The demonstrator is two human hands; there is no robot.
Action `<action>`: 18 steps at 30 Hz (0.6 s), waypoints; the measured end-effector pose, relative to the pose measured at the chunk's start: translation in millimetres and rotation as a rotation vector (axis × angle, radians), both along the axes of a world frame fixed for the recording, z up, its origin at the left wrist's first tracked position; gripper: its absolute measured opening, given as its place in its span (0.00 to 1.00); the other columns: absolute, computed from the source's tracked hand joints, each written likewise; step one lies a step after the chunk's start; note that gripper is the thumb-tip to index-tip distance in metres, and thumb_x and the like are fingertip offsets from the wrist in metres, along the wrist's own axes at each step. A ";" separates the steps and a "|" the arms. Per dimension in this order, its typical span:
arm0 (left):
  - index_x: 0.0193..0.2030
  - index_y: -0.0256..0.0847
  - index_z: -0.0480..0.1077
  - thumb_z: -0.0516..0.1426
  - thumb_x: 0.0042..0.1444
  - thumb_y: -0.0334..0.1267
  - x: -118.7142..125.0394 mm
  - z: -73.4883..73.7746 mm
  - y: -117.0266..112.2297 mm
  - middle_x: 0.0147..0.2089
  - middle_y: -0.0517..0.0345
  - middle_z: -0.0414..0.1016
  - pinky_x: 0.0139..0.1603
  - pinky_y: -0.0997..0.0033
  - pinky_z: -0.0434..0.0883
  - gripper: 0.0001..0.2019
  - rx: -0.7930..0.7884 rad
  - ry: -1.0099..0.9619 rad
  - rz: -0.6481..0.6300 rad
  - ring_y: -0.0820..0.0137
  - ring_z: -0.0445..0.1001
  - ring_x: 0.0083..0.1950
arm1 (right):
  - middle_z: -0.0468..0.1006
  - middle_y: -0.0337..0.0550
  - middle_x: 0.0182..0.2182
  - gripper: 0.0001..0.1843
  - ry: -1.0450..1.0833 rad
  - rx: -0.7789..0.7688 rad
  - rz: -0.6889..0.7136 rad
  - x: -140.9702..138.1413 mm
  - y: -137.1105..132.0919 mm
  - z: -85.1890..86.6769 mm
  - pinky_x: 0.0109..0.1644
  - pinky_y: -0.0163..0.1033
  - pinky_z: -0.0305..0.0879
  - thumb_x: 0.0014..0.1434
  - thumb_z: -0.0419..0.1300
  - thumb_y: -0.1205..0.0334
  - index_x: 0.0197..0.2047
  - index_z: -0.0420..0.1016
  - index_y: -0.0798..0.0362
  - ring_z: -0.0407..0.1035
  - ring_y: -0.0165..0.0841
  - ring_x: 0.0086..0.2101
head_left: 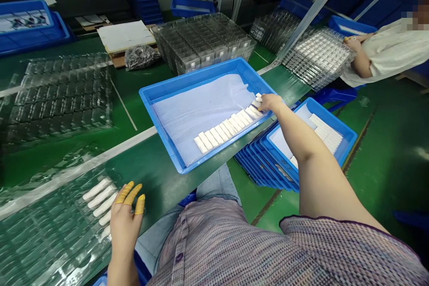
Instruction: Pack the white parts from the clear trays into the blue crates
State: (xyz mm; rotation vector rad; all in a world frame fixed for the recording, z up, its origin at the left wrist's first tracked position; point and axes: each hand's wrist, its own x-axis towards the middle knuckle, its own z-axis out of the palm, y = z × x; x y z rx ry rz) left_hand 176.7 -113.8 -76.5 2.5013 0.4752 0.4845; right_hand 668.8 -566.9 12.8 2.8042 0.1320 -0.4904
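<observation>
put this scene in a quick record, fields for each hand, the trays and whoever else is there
left hand: fingers apart, yellow finger cots on, beside white strips in a clear plastic tray
right hand: fingers at the right end of the strip row; grip unclear
blue tray: on the green bench, pale sheet inside
tray stack: below the right arm, white pieces in the top tray
other person: hand at another clear tray
</observation>
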 end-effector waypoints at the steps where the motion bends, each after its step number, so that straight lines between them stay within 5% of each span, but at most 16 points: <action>1: 0.58 0.41 0.75 0.53 0.69 0.49 -0.2 0.0 -0.8 0.64 0.40 0.75 0.74 0.43 0.63 0.20 -0.018 0.007 0.000 0.48 0.68 0.72 | 0.82 0.60 0.53 0.32 -0.004 -0.012 -0.016 0.6 -0.4 -1.0 0.51 0.50 0.76 0.52 0.70 0.55 0.59 0.77 0.57 0.77 0.52 0.52; 11: 0.57 0.43 0.76 0.55 0.67 0.48 -1.6 6.1 -6.3 0.64 0.42 0.76 0.75 0.43 0.62 0.18 -0.084 0.019 0.006 0.49 0.69 0.72 | 0.79 0.61 0.58 0.29 -0.011 -0.039 0.021 -2.0 4.1 -11.4 0.54 0.46 0.73 0.54 0.66 0.60 0.60 0.77 0.57 0.75 0.50 0.56; 18: 0.53 0.43 0.78 0.58 0.64 0.52 9.5 21.6 -15.3 0.61 0.44 0.79 0.74 0.45 0.65 0.19 -0.341 -0.032 0.090 0.52 0.74 0.67 | 0.82 0.62 0.52 0.28 -0.089 0.061 0.000 -6.4 0.8 15.0 0.49 0.43 0.73 0.60 0.64 0.57 0.60 0.72 0.61 0.77 0.51 0.51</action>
